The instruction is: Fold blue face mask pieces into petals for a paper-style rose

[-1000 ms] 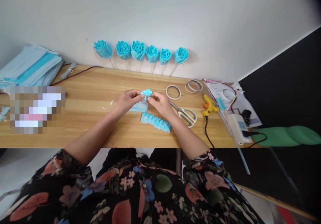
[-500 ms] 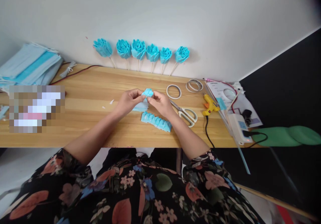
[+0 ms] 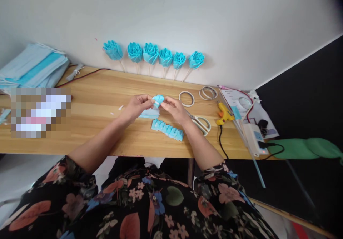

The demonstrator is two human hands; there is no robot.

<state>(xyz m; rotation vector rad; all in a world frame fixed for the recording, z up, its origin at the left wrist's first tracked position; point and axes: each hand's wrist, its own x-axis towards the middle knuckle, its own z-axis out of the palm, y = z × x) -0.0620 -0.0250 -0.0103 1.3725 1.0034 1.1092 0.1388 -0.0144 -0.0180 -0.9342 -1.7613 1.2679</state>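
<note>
Pinched between both hands, a small folded piece of light blue fabric (image 3: 158, 100) sits just above the middle of the pale wooden table (image 3: 102, 89). The left hand (image 3: 136, 106) grips its left side with thumb and fingertips closed on it; the right hand (image 3: 175, 109) closes on its right side the same way, so the piece lies between the two, equally near each. Its folds look soft and crisp-edged, like non-woven mask cloth, and its short bulk shows no clear long axis.

Directly beneath the hands lies a flat light blue strip (image 3: 149, 114) on the wood. Nearer the table's front edge is a pleated light blue band (image 3: 167, 129), its long axis running left to right and tilting toward the front edge at its right end.

Just right of the right hand are white-handled metal scissors (image 3: 200, 122), then a yellow glue gun (image 3: 224, 113) with a black cord. Two rings of tape (image 3: 186, 98) lie behind the scissors. Along the back edge, six blue fabric roses on thin sticks (image 3: 150, 53) lean against the white wall. A stack of blue face masks (image 3: 32, 67) fills the back left corner.
</note>
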